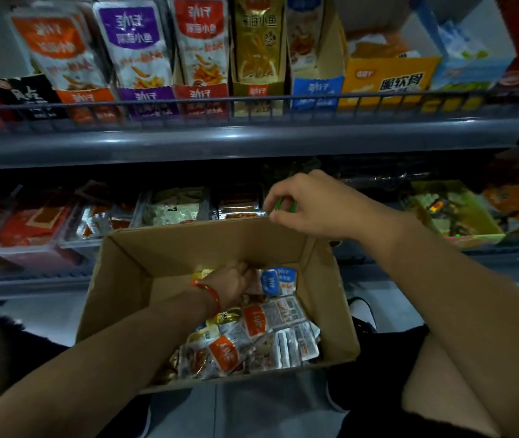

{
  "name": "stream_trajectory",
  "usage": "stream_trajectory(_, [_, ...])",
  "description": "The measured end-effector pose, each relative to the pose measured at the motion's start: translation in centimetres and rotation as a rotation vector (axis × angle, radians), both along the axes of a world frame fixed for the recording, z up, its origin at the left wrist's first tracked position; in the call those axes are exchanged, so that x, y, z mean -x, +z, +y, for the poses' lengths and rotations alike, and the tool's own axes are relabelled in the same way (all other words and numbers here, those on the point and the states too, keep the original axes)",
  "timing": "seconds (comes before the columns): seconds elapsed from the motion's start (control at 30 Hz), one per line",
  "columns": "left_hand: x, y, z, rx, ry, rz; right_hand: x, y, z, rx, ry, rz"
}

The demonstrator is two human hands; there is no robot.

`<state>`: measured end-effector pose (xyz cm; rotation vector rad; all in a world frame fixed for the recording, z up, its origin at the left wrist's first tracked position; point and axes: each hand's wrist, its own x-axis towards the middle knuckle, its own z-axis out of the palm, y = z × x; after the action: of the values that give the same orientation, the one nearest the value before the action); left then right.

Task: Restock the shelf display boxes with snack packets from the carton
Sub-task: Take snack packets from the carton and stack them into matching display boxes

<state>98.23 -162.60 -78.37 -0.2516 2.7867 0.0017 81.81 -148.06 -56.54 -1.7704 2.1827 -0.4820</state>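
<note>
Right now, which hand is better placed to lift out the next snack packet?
The left hand. It is already down inside the carton, its fingers on the blue packet. The right hand is up at the carton's far rim, pinching something small and green.

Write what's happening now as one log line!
left hand: grips blue packet in carton | right hand: pinches small green thing above carton's far rim
</note>
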Motion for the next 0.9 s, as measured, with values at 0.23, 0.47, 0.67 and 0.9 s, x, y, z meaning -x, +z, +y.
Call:
stream_trajectory(0.23, [-0.5,2.4,1.5,0.05,0.08,0.032,-0.2,0.3,0.8,0.024,0.001,-0.052])
stream_trajectory(0.47, [-2.1,8.5,0.6,-0.176,0.294,0.173,0.0,0.1,1.2,-0.021,-0.009,-0.091])
stream_trajectory(0.67, [-2.1,16.2,-0.3,-0.981,0.726,0.457,0.9,0.7,1.8,-0.123,0.076,-0.11])
stream_trajectory(0.9, [-1.5,20.5,0.9,-1.545,0.99,0.396,-0.9,1.8,2.0,0.249,0.092,-0.235])
